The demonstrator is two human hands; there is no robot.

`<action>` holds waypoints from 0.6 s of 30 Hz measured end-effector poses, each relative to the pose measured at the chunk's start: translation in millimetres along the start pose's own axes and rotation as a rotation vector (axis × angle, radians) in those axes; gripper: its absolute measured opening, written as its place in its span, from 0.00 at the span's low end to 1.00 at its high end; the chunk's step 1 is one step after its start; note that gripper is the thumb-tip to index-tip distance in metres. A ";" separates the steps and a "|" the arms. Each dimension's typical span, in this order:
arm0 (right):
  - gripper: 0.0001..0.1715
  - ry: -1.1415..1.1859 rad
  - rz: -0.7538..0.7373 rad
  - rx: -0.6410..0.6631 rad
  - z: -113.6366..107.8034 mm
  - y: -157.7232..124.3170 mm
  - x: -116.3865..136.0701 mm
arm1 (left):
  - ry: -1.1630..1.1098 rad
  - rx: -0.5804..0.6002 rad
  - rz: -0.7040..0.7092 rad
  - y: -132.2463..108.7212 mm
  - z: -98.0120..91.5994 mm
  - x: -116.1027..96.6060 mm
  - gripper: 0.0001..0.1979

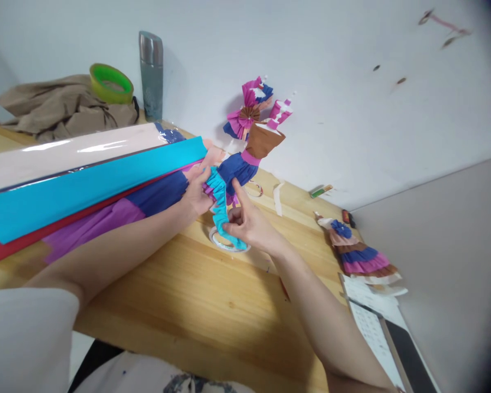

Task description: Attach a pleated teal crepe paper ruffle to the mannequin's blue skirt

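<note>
A small crepe paper dress [239, 166] with a brown bodice, pink waistband and blue gathered skirt is tilted above the table. My left hand [198, 194] is closed at the lower edge of its skirt, pinching one end of a turquoise ruffled crepe paper strip [219, 199]. From there the strip hangs down to my right hand [247, 218], whose thumb and curled fingers grip its lower part. My right index finger points up against the blue skirt. Under the strip's loose end lies a white tape roll [219, 240], partly covered.
Crepe paper sheets [94, 188] in several colours lie on the left. Behind them are brown cloth [61, 106], a green tape roll [111, 84] and a grey bottle [151, 76]. Another layered paper dress [364, 254] lies right, near papers [370, 322]. More paper dresses [249, 112] stand against the wall.
</note>
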State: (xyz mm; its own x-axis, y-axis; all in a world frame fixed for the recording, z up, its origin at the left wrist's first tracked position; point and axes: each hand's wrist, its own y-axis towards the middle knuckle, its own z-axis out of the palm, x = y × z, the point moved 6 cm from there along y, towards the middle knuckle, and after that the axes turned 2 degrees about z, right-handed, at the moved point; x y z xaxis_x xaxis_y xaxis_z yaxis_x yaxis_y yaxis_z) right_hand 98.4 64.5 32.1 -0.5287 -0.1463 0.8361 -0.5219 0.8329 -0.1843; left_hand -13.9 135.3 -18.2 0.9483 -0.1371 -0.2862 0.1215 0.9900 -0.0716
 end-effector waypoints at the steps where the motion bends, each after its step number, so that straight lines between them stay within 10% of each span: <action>1: 0.67 0.025 0.000 0.008 0.4 -0.6 -0.3 | 0.002 0.002 0.001 -0.6 0.5 -0.1 0.25; 18: 0.55 0.003 0.002 0.013 -1.2 -4.9 5.0 | 0.054 -0.109 -0.010 -8.1 0.9 -2.5 0.26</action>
State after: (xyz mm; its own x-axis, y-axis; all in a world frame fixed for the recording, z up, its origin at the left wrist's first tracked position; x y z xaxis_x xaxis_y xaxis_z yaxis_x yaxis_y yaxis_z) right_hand 99.1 60.4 37.8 -0.5280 -0.1430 0.8371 -0.5297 0.8259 -0.1930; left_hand -16.9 127.6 -16.0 0.9296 -0.1511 -0.3361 0.0953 0.9796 -0.1769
